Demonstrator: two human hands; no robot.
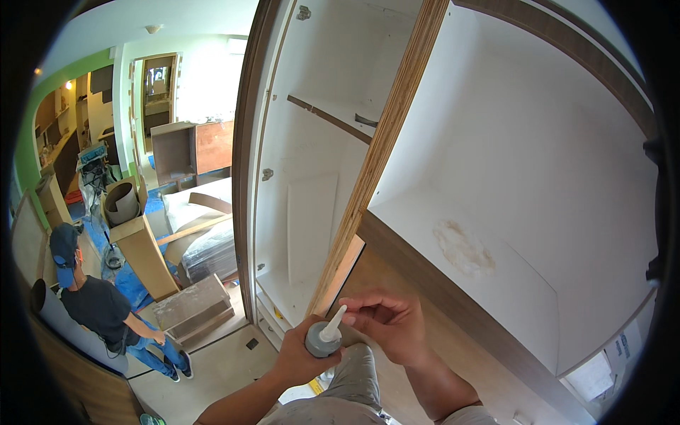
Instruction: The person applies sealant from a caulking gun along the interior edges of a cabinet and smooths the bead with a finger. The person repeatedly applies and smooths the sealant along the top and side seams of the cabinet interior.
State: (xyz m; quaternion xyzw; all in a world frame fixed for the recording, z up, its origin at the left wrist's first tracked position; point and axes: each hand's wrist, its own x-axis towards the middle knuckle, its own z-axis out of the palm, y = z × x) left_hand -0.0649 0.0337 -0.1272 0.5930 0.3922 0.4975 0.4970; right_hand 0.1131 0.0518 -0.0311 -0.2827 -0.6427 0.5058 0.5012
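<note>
My left hand [301,350] is wrapped round a bottle with a round grey top [323,344]. A whitish cone-shaped nozzle [333,326] rises from that top and leans a little to the right. My right hand [389,322] is closed at the nozzle's tip, thumb and forefinger pinched against it. The bottle's lower body is hidden by my left hand. Just beyond my hands stands the raw plywood edge [375,159] of a cabinet panel, with a narrow dark-edged strip [347,273] along its lower part.
On the right is a white cabinet compartment [524,142] with a stained patch [464,248]. A tall white cabinet [312,152] with hinges stands left of the panel. Farther left, a person [106,304] in a cap stands among cardboard [145,258], a drawer box [191,309] and wrapped goods [209,248].
</note>
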